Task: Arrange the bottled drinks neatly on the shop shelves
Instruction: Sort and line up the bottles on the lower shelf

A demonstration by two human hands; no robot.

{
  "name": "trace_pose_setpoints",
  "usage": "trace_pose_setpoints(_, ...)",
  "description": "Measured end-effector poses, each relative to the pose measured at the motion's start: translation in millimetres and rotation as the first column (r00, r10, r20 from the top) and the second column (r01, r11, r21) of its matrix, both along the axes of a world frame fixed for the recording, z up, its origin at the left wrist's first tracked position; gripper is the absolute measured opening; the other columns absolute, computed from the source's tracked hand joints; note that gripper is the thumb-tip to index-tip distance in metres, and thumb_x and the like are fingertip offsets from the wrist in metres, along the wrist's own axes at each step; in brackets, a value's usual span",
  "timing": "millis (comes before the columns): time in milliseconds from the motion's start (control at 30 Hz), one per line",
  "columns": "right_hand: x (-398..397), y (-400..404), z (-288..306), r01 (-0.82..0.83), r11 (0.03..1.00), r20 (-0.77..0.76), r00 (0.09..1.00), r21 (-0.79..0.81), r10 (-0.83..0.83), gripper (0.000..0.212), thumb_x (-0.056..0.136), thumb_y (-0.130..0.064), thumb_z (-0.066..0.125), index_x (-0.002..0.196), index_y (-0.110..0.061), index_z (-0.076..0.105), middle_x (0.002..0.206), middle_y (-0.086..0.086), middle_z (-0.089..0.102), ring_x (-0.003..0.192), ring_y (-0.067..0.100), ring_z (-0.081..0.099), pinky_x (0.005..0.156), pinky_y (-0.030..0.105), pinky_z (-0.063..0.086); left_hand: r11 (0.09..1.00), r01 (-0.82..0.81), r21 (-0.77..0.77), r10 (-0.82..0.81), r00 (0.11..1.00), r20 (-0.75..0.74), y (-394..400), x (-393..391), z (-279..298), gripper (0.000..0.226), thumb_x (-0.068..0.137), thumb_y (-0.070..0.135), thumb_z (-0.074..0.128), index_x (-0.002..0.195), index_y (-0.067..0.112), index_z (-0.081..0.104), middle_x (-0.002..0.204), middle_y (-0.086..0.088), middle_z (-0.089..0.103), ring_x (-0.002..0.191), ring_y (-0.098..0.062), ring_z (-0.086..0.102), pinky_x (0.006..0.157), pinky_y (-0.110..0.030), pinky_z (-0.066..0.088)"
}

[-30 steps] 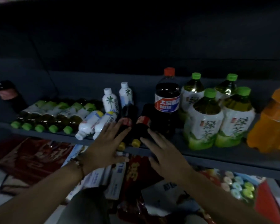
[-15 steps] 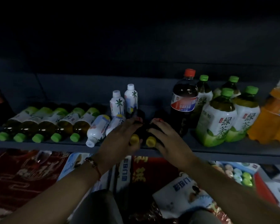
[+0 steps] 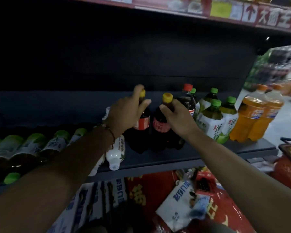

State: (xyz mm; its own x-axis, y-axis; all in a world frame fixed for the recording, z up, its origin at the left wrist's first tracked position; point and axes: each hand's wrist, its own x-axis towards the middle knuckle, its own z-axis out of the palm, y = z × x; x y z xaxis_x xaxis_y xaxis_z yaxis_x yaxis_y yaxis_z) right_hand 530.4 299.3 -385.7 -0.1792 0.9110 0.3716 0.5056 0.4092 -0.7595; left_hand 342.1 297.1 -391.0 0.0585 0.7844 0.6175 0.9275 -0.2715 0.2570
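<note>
Risk – tipping: both cola bottles gripped high at neck, crowded by big red-capped cola bottle (image 3: 186, 100) and lying white bottle (image 3: 115, 152); nudge could topple either. Left hand (image 3: 124, 113) clamped on left cola bottle (image 3: 142, 122), right hand (image 3: 178, 118) on right cola bottle (image 3: 160, 125) – upright, side by side, mid-shelf (image 3: 158, 159).

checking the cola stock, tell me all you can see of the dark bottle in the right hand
The dark clear-plastic cola bottle with a yellow cap stands upright on the grey shop shelf. Its drink looks near black, and a red label wraps its middle. The right hand has its grip closed around the neck just under the cap. On its left stands a matching yellow-capped cola bottle, close beside it; whether they touch is unclear. Its base is in shadow.
</note>
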Motion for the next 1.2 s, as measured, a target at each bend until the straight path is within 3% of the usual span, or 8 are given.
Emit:
trace_pose_setpoints(133,-13,16,0,0.2,0.974,0.275,0.936,0.104,-0.221,0.045,0.093,-0.053,0.052,0.108,-0.012,0.056,0.104,0.01,0.062,0.097,0.028,0.061,0.083,0.042,0.051,0.981,0.188,-0.052,-0.181,0.977,0.115,13,-3,-12,0.074,0.098,0.046,0.052,0.155,0.031,0.008,0.06,0.009,0.052,0.047,-0.01,0.051,0.042,-0.026,0.028)
trace_pose_setpoints(233,-16,15,-1,0.268,0.948,0.422,0.849,0.174,-0.318,0.055,0.092,-0.059,0.05,0.12,-0.011,0.053,0.113,0.011,0.058,0.103,0.03,0.058,0.079,0.038,0.049,0.984,0.179,-0.006,-0.177,0.975,0.133,17,-5,-17,0.077,0.096,0.05,0.053,0.156,0.035,0.006,0.096,0.007,0.065,0.064,-0.01,0.06,0.048,-0.02,0.035)
trace_pose_setpoints(367,-9,6,-9,0.219,0.963,0.333,0.906,0.157,-0.26,0.057,0.091,-0.055,0.052,0.133,-0.017,0.046,0.122,0.006,0.056,0.108,0.024,0.058,0.082,0.038,0.052,0.982,0.19,0.008,-0.189,0.97,0.153,10,-1,-21,0.078,0.096,0.053,0.052,0.156,0.038,0.006,0.135,-0.003,0.059,0.103,-0.017,0.065,0.076,-0.026,0.051)
trace_pose_setpoints(567,-4,-17,-45,0.117,0.969,0.205,0.965,0.217,-0.162,0.082,0.092,-0.035,0.061,0.156,-0.019,0.012,0.156,-0.002,0.022,0.138,0.008,0.029,0.098,0.015,0.031,0.946,0.322,-0.043,-0.309,0.933,0.186,-7,-8,-32,0.08,0.098,0.034,0.056,0.158,0.03,0.004,0.139,0.016,0.04,0.109,0.01,0.052,0.094,0.003,0.027)
trace_pose_setpoints(667,-7,-41,-62,0.068,0.956,0.195,0.973,0.287,-0.128,0.069,0.093,-0.03,0.061,0.152,-0.021,0.027,0.158,-0.003,0.017,0.143,0.013,0.027,0.104,0.025,0.036,0.957,0.264,-0.12,-0.25,0.961,0.122,-37,-33,-51,0.068,0.097,0.047,0.05,0.156,0.034,0.017,0.155,0.01,0.031,0.134,0.006,0.029,0.108,-0.004,0.017)
trace_pose_setpoints(767,-24,-63,-81,-0.163,0.94,0.302,0.951,0.301,0.068,0.054,0.092,-0.029,0.06,0.143,-0.023,0.043,0.154,-0.002,0.029,0.139,0.015,0.034,0.108,0.034,0.038,0.967,0.107,-0.232,-0.104,0.994,0.025,-82,-68,-85,0.066,0.095,0.064,0.038,0.154,0.042,0.016,0.159,0.001,0.03,0.144,-0.017,0.03,0.117,-0.034,0.029)
trace_pose_setpoints(1000,-75,-40,-132,-0.623,0.777,0.654,0.626,0.091,0.425,0.08,0.094,-0.029,0.052,0.147,-0.056,-0.002,0.161,-0.019,-0.014,0.149,0.014,-0.016,0.115,0.033,0.001,0.952,-0.167,-0.255,0.094,0.957,-0.276,-125,-120,-151,0.084,0.088,0.077,0.033,0.155,0.027,0.027,0.16,-0.013,0.029,0.145,-0.032,0.03,0.117,-0.054,0.02)
trace_pose_setpoints(1200,-84,-30,-143,-0.621,0.769,0.594,0.679,0.15,0.432,0.042,0.093,-0.029,0.057,0.133,-0.038,0.05,0.159,-0.005,0.024,0.148,0.024,0.012,0.109,0.045,0.032,0.977,-0.099,-0.188,0.069,0.984,-0.161,-127,-118,-155,0.068,0.091,0.055,0.051,0.151,0.027,0.035,0.158,-0.008,0.034,0.144,-0.025,0.037,0.118,-0.055,0.021)
